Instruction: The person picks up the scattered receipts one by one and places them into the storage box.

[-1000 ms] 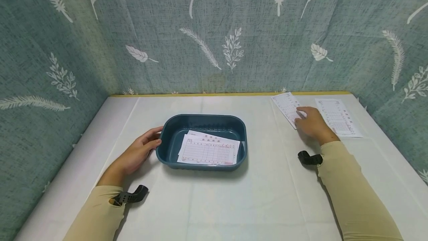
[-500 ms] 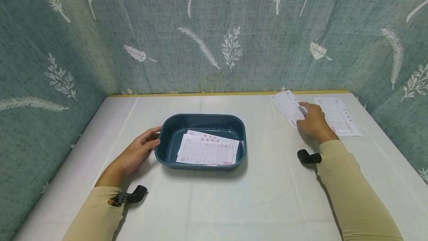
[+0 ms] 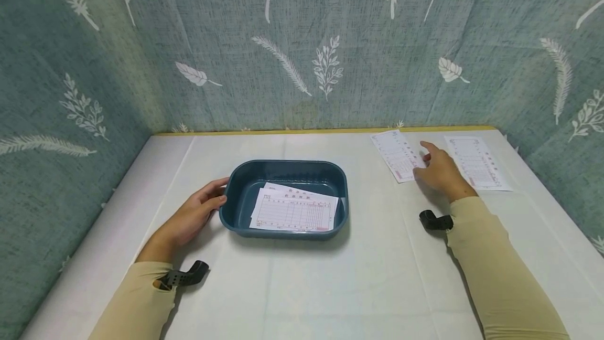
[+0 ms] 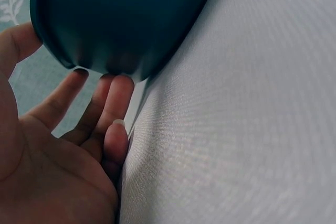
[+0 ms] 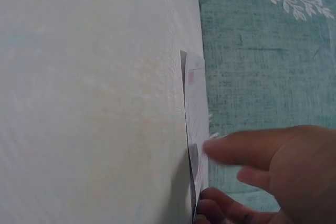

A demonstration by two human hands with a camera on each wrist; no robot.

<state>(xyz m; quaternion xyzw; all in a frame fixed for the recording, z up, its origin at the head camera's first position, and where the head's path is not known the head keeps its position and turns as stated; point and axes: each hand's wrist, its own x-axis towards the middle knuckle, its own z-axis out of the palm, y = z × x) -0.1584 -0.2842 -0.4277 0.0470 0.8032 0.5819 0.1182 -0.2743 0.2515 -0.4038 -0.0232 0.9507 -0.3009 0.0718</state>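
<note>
Slanted slip lies on worktop (image 3: 363, 287), right of tray (image 3: 288, 168); likely light, limp, easily creased, so pinch an edge. Right hand (image 3: 442, 174) spread at slip's (image 3: 395, 155) edge; left hand (image 3: 194, 218) relaxed against tray wall.

A dark blue tub (image 3: 283, 235) with round corners sits flat on the counter (image 3: 340, 287). Inside it are two white receipt slips (image 3: 292, 214), one partly on top of the other. Far to its right lie a slanted slip (image 3: 395, 155) and a straighter slip (image 3: 472, 159), apart.
</note>
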